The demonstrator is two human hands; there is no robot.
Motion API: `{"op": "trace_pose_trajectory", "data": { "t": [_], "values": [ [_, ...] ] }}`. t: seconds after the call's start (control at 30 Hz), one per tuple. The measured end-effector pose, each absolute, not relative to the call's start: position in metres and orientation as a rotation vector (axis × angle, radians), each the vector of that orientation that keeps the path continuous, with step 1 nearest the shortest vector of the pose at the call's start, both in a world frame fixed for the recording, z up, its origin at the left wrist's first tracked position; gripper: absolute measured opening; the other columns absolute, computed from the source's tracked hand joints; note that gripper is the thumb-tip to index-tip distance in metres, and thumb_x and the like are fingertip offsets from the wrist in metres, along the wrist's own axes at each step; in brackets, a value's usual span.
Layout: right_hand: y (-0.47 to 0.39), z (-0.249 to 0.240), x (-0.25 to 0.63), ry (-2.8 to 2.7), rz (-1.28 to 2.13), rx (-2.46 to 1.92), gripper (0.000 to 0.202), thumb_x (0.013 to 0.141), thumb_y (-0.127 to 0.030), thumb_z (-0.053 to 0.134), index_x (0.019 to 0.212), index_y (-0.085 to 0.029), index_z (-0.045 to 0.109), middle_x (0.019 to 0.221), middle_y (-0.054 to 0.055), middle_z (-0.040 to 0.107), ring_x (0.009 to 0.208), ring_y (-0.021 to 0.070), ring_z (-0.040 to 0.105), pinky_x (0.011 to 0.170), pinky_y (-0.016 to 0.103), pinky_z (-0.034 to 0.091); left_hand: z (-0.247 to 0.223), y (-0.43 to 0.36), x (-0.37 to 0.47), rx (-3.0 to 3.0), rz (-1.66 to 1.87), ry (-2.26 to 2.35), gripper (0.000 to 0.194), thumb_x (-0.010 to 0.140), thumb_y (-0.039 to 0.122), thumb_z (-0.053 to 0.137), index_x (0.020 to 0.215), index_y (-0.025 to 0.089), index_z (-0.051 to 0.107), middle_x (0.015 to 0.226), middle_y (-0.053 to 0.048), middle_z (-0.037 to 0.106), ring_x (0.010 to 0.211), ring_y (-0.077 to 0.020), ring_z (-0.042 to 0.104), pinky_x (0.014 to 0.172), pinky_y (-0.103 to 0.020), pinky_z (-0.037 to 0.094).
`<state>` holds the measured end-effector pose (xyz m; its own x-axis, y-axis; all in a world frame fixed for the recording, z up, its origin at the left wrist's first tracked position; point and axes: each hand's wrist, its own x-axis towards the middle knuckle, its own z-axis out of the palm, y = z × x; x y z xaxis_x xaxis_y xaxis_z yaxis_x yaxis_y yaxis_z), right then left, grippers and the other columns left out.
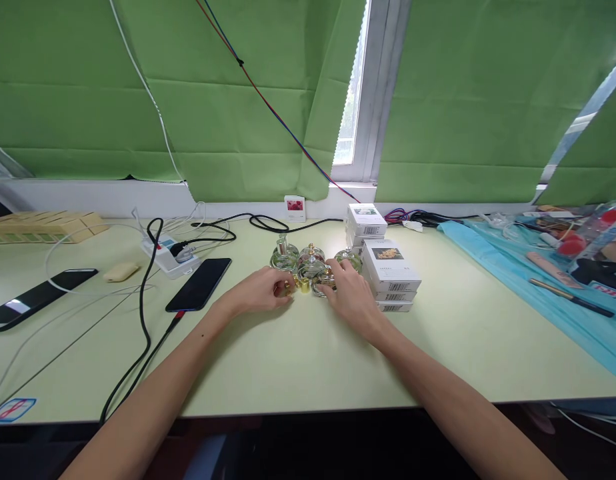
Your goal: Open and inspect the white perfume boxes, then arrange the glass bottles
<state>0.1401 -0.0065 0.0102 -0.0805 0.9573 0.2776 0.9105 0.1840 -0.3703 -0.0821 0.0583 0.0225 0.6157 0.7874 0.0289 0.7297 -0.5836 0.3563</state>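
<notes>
Small round clear-glass bottles, which look like perfume bottles, stand grouped at the middle of the table. The left bottle [284, 257] and the middle bottle [311, 262], with gold at its neck, are upright. Behind my right fingers is another glass bottle [349, 258]. My left hand [261, 290] is closed, its thumb and fingertips pinching a small gold-coloured piece [287, 285] that looks like a cap. Beside it a gold cap [305, 286] rests on the table. My right hand [355, 293] has its fingers around a front glass bottle [322, 283], partly hidden by them.
White boxes [392, 267] are stacked right of the bottles, with another box stack [366, 221] behind. A phone [199, 285], a power strip [171, 257] and a black cable [144, 313] lie left. Blue sheeting [518, 280] carries assorted items at right. A small picture box [295, 209] stands at the back.
</notes>
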Motion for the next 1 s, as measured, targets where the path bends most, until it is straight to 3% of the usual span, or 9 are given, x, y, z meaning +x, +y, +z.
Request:
{"op": "trace_pose_trajectory", "data": {
  "t": [0.33, 0.63, 1.0],
  "values": [
    [-0.006, 0.009, 0.140, -1.990, 0.186, -1.716, 0.041, 0.097, -0.035, 0.062, 0.134, -0.022, 0.053, 0.116, 0.010, 0.060, 0.090, 0.0244, 0.068, 0.071, 0.032, 0.046, 0.018, 0.059, -0.083, 2.444, 0.310, 1.127, 0.014, 0.075, 0.032, 0.060, 0.074, 0.021, 0.068, 0.060, 0.000, 0.060, 0.052, -0.0144, 0.049, 0.053, -0.027, 0.035],
    [-0.006, 0.008, 0.140, -1.987, 0.203, -1.660, 0.039, 0.096, -0.033, 0.063, 0.132, -0.021, 0.055, 0.118, 0.010, 0.062, 0.092, 0.0257, 0.068, 0.071, 0.032, 0.046, 0.017, 0.058, -0.078, 2.439, 0.343, 1.077, 0.027, 0.090, 0.040, 0.050, 0.075, 0.020, 0.060, 0.059, 0.002, 0.048, 0.055, -0.0130, 0.036, 0.054, -0.027, 0.028],
    [-0.006, 0.010, 0.139, -2.011, 0.213, -1.645, 0.034, 0.097, -0.032, 0.061, 0.129, -0.020, 0.056, 0.117, 0.010, 0.061, 0.093, 0.0244, 0.067, 0.070, 0.031, 0.045, 0.010, 0.057, -0.075, 2.419, 0.302, 0.999, 0.024, 0.093, 0.037, 0.048, 0.083, 0.020, 0.060, 0.066, 0.001, 0.052, 0.060, -0.0140, 0.041, 0.057, -0.027, 0.031]
  ]
}}
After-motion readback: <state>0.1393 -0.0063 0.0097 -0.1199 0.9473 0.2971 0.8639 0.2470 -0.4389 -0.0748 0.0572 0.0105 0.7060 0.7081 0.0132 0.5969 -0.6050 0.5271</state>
